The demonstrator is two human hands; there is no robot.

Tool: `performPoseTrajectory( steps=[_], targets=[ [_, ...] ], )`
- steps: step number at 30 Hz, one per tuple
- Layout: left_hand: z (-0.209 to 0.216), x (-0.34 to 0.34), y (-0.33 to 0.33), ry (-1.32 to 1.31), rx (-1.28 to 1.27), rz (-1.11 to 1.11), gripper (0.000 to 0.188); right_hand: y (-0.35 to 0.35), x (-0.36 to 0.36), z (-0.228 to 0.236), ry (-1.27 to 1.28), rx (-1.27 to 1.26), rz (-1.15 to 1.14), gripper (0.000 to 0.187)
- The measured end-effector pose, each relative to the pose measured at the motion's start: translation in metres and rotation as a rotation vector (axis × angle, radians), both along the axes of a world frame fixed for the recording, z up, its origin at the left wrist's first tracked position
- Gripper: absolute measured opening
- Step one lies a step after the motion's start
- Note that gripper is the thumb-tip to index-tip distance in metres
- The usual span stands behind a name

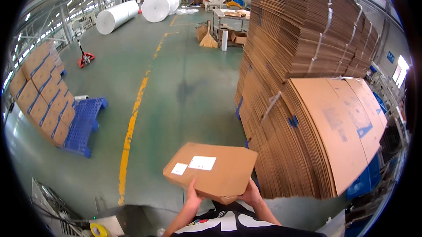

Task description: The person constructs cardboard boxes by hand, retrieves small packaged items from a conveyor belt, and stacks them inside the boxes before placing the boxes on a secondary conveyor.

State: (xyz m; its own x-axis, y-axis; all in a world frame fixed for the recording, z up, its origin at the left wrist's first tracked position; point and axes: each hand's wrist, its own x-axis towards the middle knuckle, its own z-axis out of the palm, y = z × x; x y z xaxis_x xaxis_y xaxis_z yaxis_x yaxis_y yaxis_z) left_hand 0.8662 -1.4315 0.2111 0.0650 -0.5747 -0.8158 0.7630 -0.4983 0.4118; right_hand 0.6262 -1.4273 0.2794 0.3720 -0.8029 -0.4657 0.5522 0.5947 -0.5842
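A brown cardboard box [224,166] with two white labels on its top is held level in front of my body. My left hand [194,193] grips its near edge toward the left, thumb up against the side. On the near right corner, my right hand [252,193] presses against the box, its fingers partly hidden. Both hands carry the box between them above the green floor.
Tall stacks of flat cardboard [285,136], some strapped, rise close on my right. At left, a blue plastic pallet [85,123] bears stacked cartons [46,90]. A red pallet jack [85,59] and large white rolls [158,7] stand farther off. Yellow tape [100,230] lies at lower left.
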Motion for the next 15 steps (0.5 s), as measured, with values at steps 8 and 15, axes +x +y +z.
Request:
performPoseTrajectory(
  steps=[8,15],
  targets=[
    [-0.006,0.155,-0.188,0.064,-0.122,0.47,0.064,-0.374,0.122,0.034,0.228,-0.179,0.435,0.063],
    [-0.045,0.253,-0.361,0.019,-0.086,0.636,0.068,-0.625,0.156,-0.036,0.529,-0.413,0.6,0.055]
  ],
)
